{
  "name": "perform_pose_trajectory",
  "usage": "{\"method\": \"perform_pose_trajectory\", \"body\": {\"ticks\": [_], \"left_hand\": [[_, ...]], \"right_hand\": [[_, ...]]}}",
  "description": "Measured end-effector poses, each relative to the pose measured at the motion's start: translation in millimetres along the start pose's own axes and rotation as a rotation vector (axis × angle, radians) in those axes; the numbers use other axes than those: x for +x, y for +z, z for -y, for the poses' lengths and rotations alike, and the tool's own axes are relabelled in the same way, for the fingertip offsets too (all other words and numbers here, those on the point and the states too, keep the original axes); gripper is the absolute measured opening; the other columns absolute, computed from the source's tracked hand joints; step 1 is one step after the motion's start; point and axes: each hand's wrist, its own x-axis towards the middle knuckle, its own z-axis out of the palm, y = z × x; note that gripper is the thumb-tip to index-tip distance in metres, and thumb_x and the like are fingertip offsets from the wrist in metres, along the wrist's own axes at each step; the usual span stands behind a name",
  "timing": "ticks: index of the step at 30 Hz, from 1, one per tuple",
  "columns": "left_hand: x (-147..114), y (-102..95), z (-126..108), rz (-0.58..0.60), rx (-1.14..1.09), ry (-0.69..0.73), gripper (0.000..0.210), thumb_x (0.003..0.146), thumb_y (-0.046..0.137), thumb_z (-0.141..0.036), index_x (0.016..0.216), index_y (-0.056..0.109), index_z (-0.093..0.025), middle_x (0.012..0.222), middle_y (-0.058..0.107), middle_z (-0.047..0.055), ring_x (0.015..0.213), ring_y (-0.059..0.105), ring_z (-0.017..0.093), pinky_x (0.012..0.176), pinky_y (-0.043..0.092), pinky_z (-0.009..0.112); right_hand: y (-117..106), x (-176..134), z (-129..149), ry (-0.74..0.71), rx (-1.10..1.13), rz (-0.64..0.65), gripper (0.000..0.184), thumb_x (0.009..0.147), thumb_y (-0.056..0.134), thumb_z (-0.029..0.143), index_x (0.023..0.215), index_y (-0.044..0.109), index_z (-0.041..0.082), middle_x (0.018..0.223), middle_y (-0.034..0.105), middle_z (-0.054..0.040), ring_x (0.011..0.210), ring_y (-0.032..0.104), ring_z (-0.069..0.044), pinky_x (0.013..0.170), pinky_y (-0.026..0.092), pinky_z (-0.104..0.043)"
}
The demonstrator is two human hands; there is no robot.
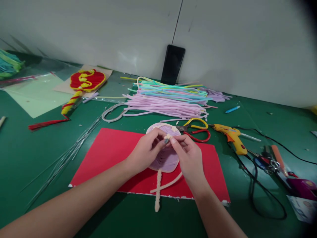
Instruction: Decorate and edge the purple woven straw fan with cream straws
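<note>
A round lilac fan (162, 160) with a cream rim lies on a red board (119, 145). Its twisted cream handle (158, 191) reaches past the board's near edge. Above the fan, my left hand (148, 145) and my right hand (189, 153) meet fingertip to fingertip. Both pinch a cream pipe cleaner (168, 136), bent into a small shape at their tips. A loose cream length (170, 182) comes out below my right hand, seemingly from the same piece. Near the fan's upper right rim sits a small cream flower shape (174, 128).
Scissors (195, 127) lie at the board's far edge, beside a yellow glue gun (231, 137) with a black cord. Behind are bundled pipe cleaners (165, 104) and a phone (173, 64) leaning on the wall. A red-and-yellow fan (88, 80) and thin wires (76, 147) lie left.
</note>
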Motion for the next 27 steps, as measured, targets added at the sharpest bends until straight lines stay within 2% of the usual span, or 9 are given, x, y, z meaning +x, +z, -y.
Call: {"method": "perform_pose_trajectory", "body": {"ticks": [10, 13, 20, 24, 27], "left_hand": [[1.0, -0.3, -0.7, 0.011, 0.031, 0.007, 0.009, 0.086, 0.044, -0.014, 0.092, 0.050, -0.019, 0.085, 0.058, 0.000, 0.076, 0.056, 0.011, 0.069, 0.044, 0.024], [0.4, -0.7, -0.7, 0.015, 0.036, 0.002, 0.008, 0.086, 0.044, -0.015, 0.088, 0.051, -0.018, 0.083, 0.059, 0.000, 0.076, 0.055, 0.011, 0.069, 0.044, 0.023], [0.0, -0.1, -1.0, 0.183, 0.024, -0.088, 0.009, 0.086, 0.044, -0.021, 0.082, 0.051, -0.018, 0.071, 0.060, -0.003, 0.066, 0.057, 0.010, 0.061, 0.044, 0.021], [1.3, -0.5, -1.3, 0.141, 0.079, -0.069, 0.007, 0.083, 0.048, -0.018, 0.084, 0.055, -0.018, 0.077, 0.062, -0.002, 0.070, 0.057, 0.011, 0.066, 0.045, 0.022], [2.9, -1.5, -5.3, 0.103, 0.062, -0.069, 0.009, 0.083, 0.049, -0.020, 0.087, 0.058, -0.018, 0.082, 0.064, -0.001, 0.074, 0.059, 0.012, 0.067, 0.046, 0.022]], "right_hand": [[0.1, -1.6, 0.3, 0.007, 0.046, 0.010, 0.012, 0.080, 0.059, 0.032, 0.080, 0.060, 0.020, 0.075, 0.067, -0.0005, 0.072, 0.063, -0.013, 0.069, 0.050, -0.025], [-4.6, 0.1, 1.9, -0.002, 0.016, 0.055, 0.011, 0.080, 0.058, 0.031, 0.080, 0.059, 0.020, 0.075, 0.067, -0.0001, 0.073, 0.063, -0.013, 0.070, 0.049, -0.024], [-25.1, 10.7, 6.2, -0.068, -0.231, 0.213, 0.014, 0.078, 0.060, 0.034, 0.077, 0.060, 0.020, 0.074, 0.062, 0.0004, 0.069, 0.056, -0.013, 0.063, 0.044, -0.024], [-28.3, 12.3, 7.0, -0.103, -0.309, 0.211, 0.016, 0.079, 0.059, 0.035, 0.077, 0.061, 0.019, 0.074, 0.061, 0.0001, 0.069, 0.054, -0.013, 0.063, 0.043, -0.024], [-27.0, 11.7, 8.4, -0.047, -0.223, 0.194, 0.017, 0.078, 0.060, 0.036, 0.077, 0.059, 0.019, 0.070, 0.060, 0.0008, 0.065, 0.055, -0.012, 0.059, 0.045, -0.024]]}}
